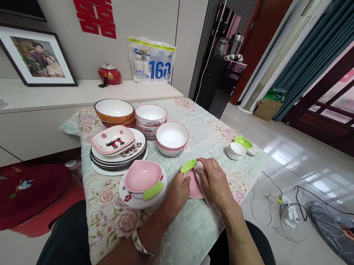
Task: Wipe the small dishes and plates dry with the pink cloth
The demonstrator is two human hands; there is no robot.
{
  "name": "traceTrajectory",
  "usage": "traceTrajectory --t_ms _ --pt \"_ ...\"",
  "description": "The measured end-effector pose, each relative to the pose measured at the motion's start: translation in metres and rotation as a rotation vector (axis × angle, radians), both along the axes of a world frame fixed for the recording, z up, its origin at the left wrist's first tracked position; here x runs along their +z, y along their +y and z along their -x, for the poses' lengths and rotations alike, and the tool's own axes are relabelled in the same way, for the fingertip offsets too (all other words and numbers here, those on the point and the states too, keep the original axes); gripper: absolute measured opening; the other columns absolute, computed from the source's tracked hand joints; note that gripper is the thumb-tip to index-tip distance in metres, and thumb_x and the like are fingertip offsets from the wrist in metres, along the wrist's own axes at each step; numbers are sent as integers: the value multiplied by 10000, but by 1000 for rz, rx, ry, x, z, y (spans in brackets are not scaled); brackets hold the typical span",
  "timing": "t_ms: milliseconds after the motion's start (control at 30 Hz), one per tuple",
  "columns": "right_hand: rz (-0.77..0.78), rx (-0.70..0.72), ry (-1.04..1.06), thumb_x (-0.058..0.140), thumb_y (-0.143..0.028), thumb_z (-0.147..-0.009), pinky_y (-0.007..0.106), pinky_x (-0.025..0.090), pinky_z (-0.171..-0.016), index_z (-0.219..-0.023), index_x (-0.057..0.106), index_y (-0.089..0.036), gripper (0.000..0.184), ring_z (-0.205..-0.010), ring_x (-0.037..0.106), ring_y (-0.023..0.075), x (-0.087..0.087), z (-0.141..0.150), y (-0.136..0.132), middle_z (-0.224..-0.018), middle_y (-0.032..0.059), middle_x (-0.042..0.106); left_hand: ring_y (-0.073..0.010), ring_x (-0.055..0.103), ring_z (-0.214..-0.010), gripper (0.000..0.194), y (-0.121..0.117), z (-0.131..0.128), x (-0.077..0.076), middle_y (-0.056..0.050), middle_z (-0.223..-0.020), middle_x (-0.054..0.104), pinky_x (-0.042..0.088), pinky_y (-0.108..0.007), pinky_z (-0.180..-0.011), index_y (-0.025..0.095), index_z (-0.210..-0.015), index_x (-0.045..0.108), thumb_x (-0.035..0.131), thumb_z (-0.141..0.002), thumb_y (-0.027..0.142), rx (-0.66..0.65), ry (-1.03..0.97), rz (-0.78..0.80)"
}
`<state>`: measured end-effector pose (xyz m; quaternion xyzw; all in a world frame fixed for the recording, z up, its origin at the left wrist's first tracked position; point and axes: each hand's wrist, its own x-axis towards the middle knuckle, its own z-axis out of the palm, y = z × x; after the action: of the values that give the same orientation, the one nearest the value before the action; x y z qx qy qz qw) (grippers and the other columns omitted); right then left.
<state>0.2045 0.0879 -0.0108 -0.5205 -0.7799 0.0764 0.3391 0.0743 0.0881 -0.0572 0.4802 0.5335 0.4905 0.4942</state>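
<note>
Over the near right part of the table, my left hand (180, 191) grips the left rim of a pink dish (194, 187) with a green leaf-shaped edge (188, 166). Inside that dish, my right hand (212, 177) is closed on a pale cloth (199, 165), mostly hidden under its fingers. Just left of my left hand, a matching pink bowl (143, 175) with a green leaf rests on small white plates (129, 202) with red flowers. Behind it, a pink cat-pattern bowl (113, 139) tops a stack of dark-rimmed plates (117, 166).
Brown bowls (114, 110), red-rimmed bowls (151, 114) and another white bowl (172, 136) stand along the table's back. Small white dishes (235, 150) and a green leaf dish (243, 142) sit near the right edge. Cables and a power strip (289, 213) lie on the floor at right.
</note>
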Motion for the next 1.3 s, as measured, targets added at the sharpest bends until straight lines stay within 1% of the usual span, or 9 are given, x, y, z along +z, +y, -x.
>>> traceTrajectory --t_ms 100,233,400,567,733,900,1000,1100,1300 --pt "76 -99 -12 450 -228 -956 347 468 -797 -1114 597 -196 218 -908 585 231 -1 5 1 -979 93 616 -263 591 -1223 385 -1 0 2 -144 -1262 669 408 -438 -1105 134 -1178 651 474 -836 115 48 47 -42" --pt "236 -203 36 465 -273 -936 308 431 -720 -974 593 -185 160 -812 611 216 -1 3 4 -891 74 665 -274 629 -1162 367 -1 -1 0 -154 -1204 693 446 -447 -1069 123 -1161 658 465 -849 133 123 98 -74" --pt "344 -231 137 519 -355 -877 272 387 -611 -751 572 -191 213 -684 572 187 -5 -3 7 -742 35 655 -250 593 -1217 368 1 0 -5 -108 -1237 686 401 -416 -1111 172 -1194 646 473 -869 165 196 62 -160" --pt "187 -252 156 532 -369 -872 263 365 -572 -719 567 -205 227 -609 546 172 -13 -5 7 -651 5 617 -233 537 -1281 433 1 1 -2 -86 -1346 625 324 -413 -1164 188 -1270 599 529 -843 169 101 -64 -187" --pt "-87 -323 -50 490 -253 -895 267 376 -596 -897 616 -209 134 -660 595 185 -10 -19 4 -777 36 673 -258 595 -1202 448 0 5 6 -95 -1284 662 417 -422 -1085 186 -1261 612 591 -813 206 -88 -193 -130" --pt "-259 -198 -264 467 -192 -909 277 417 -622 -1035 629 -181 206 -766 635 205 -6 -27 0 -901 83 694 -249 617 -1160 478 -1 3 10 -102 -1247 678 456 -386 -1028 176 -1213 623 611 -739 114 -142 -126 -114" --pt "-307 -85 -262 449 -171 -940 287 466 -692 -1111 623 -166 244 -854 655 214 -6 -21 -3 -968 103 705 -233 644 -1084 414 -4 2 13 -93 -1193 696 484 -368 -957 188 -1182 614 577 -775 124 -170 -38 -127" --pt "-309 -8 -204 444 -166 -947 301 495 -752 -1140 617 -168 259 -916 661 219 -5 -13 -4 -1023 111 704 -230 656 -985 297 -7 3 14 -74 -1063 723 489 -355 -882 200 -1065 631 545 -793 119 -84 98 -173" --pt "-132 -51 27 492 -184 -890 299 498 -742 -1065 641 -194 231 -846 659 205 -8 -13 5 -962 74 698 -214 645 -936 326 -8 6 8 -41 -1004 720 478 -327 -851 231 -1055 641 520 -783 100 58 125 -194"
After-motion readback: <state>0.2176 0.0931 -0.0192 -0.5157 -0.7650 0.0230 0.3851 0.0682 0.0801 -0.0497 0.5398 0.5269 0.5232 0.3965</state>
